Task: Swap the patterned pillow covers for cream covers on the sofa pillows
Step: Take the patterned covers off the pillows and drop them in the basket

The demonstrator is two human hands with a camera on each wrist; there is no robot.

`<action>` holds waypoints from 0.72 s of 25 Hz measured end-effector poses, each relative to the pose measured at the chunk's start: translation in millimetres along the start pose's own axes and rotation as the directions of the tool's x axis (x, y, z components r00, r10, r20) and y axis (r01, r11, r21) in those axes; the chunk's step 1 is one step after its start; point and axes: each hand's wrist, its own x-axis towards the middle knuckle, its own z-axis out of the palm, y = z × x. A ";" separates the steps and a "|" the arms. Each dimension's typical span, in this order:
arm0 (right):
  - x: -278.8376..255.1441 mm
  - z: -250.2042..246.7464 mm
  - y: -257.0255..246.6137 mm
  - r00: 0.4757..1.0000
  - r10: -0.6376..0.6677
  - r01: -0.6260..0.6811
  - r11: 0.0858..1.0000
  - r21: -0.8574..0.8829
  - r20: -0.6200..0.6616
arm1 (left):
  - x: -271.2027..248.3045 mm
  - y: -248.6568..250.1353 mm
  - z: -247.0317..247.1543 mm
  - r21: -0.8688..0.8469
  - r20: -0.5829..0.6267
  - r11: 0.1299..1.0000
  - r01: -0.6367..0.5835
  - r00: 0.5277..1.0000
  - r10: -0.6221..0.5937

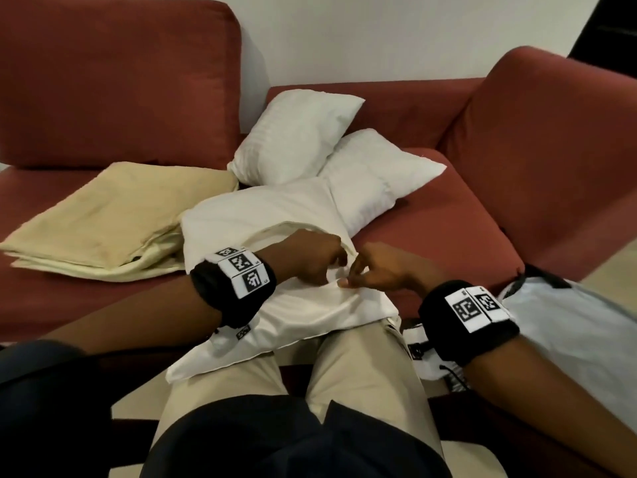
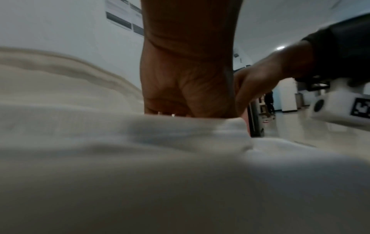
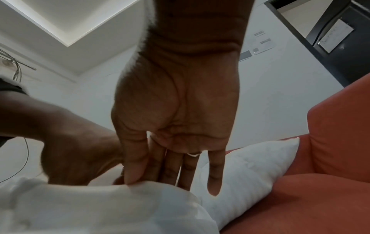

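A white pillow [image 1: 310, 315] lies across my knees and the sofa's front edge. Its far half sits inside a cream cover [image 1: 255, 212]. My left hand [image 1: 332, 267] is curled in a fist round the cover's open edge on the pillow's right side. Right beside it, my right hand [image 1: 351, 276] pinches the same edge between thumb and fingers. In the right wrist view the thumb of my right hand [image 3: 136, 178] presses into the cover's fabric [image 3: 100, 205]. The left wrist view shows my left hand [image 2: 186, 95] sunk into the cream fabric [image 2: 80, 110], fingertips hidden.
Two bare white pillows [image 1: 296, 136] [image 1: 375, 181] lean together at the back of the red sofa [image 1: 448, 229]. A stack of folded cream covers [image 1: 103, 215] lies on the seat to the left. A pale grey bag [image 1: 568, 332] sits by my right forearm.
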 end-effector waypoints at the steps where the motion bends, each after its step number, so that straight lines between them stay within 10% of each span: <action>1: -0.2 0.7 1.7 1.000 0.006 -0.006 1.000 0.018 0.013 | -0.8 3.0 5.0 0.132 0.042 0.991 -0.010 0.999 0.005; 4: 3.5 1.5 3.6 1.000 0.016 -0.016 1.000 0.017 0.011 | -5.4 14.9 16.6 0.369 -0.023 0.929 -0.029 0.999 0.041; 13: -2.9 -24.7 -7.3 0.899 -0.046 0.177 0.948 0.264 -0.435 | -35.3 -67.3 -58.9 -0.349 -0.429 0.936 0.052 0.879 -0.209; 18: -8.3 -16.3 -25.6 0.953 -0.105 0.174 0.958 0.229 -0.283 | -56.2 -102.1 -83.9 -0.442 -0.551 0.896 0.043 0.775 -0.309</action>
